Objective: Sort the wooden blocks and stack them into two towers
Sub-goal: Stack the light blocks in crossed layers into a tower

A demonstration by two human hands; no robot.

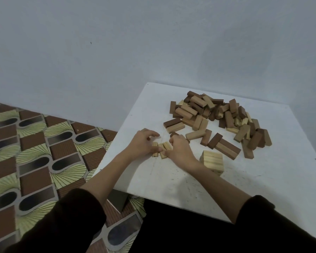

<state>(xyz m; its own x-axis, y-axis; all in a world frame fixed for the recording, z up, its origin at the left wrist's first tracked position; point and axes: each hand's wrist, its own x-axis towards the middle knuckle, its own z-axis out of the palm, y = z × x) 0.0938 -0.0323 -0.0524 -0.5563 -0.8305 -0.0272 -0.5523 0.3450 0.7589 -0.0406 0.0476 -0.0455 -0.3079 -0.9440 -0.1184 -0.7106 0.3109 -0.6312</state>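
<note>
Three light wooden blocks (161,149) lie side by side on the white table (263,179), between my two hands. My left hand (144,143) holds them from the left, thumb curled over the near ends. My right hand (179,148) is curled against their right side and grips the right-hand block. A short tower of light blocks (212,161) stands just right of my right wrist. A loose heap of mixed light and dark brown blocks (224,117) covers the far right part of the table.
Stray dark and light blocks (224,146) lie between the heap and the tower. The table's left edge is close to my left hand, with a patterned floor (35,152) below. A plain grey wall (153,42) stands behind.
</note>
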